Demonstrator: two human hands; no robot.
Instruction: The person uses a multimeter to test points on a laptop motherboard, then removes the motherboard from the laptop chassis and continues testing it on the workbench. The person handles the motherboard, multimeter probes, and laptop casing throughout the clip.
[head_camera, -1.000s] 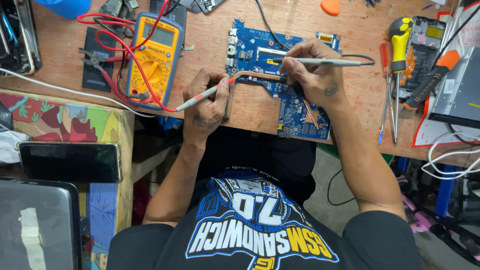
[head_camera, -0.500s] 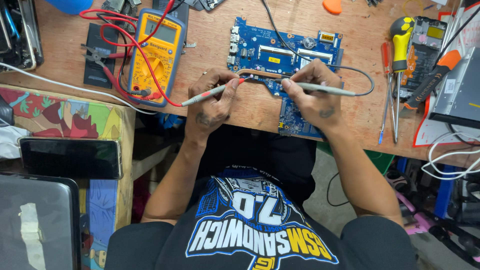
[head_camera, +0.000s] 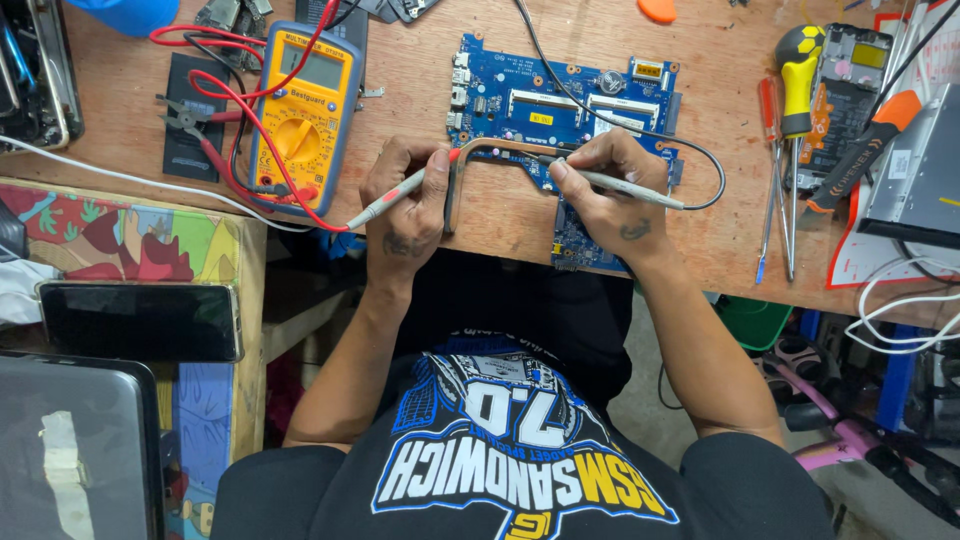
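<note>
A blue circuit board (head_camera: 560, 105) lies on the wooden workbench (head_camera: 700, 250), with a copper-coloured bent strip along its near edge. My left hand (head_camera: 405, 205) grips the red-tipped test probe (head_camera: 400, 190), whose tip rests at the strip's left corner. My right hand (head_camera: 605, 195) holds the grey probe (head_camera: 625, 185) with a black lead, its tip touching the board near the strip's right end. A yellow multimeter (head_camera: 305, 115) sits to the left, red and black leads plugged in.
Screwdrivers (head_camera: 795, 90) and an orange-handled tool (head_camera: 860, 150) lie at the right beside a grey device (head_camera: 920, 180). Pliers (head_camera: 185, 120) rest left of the meter. A dark phone (head_camera: 140, 320) and a tablet (head_camera: 70, 450) sit on a colourful side table.
Both hands have drawn closer together over the board's near edge. The right probe has swung from pointing right to pointing at the board; the left probe tip shifted to the strip's corner.
</note>
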